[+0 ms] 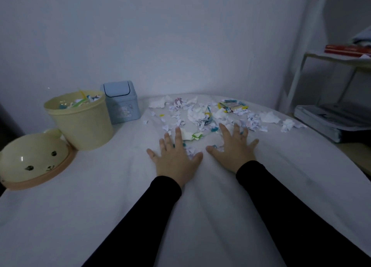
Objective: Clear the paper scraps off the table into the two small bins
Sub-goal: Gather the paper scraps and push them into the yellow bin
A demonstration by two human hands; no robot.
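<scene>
Paper scraps (202,114) lie strewn over the white-covered table (100,206) from 12 to 2 o'clock of the hands. Left hand (174,158) and right hand (233,148) sit flat, fingers spread, side by side on the near edge of the pile, gripping nothing. Yellow bin (82,124) at 10 o'clock is open and already holds scraps; its bear-face lid (34,158) lies beside it. Blue swing-lid bin (121,103) is just behind it. Step looks like gathering. Next: rake scraps together, grip a handful, carry it to a bin.
</scene>
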